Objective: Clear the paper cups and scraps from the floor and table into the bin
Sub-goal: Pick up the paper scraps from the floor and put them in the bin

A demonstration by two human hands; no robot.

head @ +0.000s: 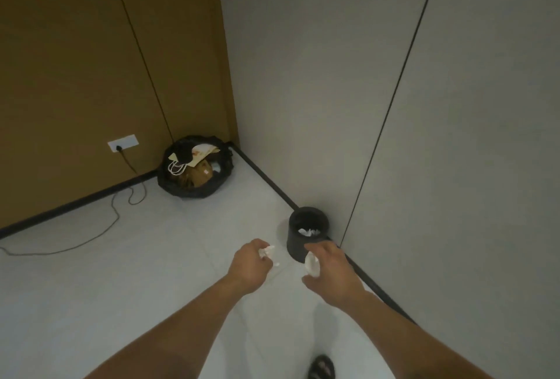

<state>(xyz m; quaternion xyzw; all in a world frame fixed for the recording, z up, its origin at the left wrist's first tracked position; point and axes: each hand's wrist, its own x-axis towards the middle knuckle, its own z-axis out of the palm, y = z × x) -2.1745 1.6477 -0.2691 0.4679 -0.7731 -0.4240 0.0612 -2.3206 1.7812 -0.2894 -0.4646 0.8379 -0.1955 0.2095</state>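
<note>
A small black bin (295, 240) stands on the pale floor against the grey wall, with white paper lying inside it (309, 231). My left hand (250, 266) grips a crumpled white paper scrap (268, 253) just left of the bin. Just in front of the bin, my right hand (331, 272) holds a white paper cup (312, 263), fingers curled round it. Both hands hover near the bin's front side, lower in the frame than its rim.
A black rubbish bag (194, 186) full of paper bags and cardboard sits in the corner. From a wall socket (122, 143) on the brown panel a dark cable (115, 215) trails across the floor at left. My sandalled foot (321, 368) shows at the bottom.
</note>
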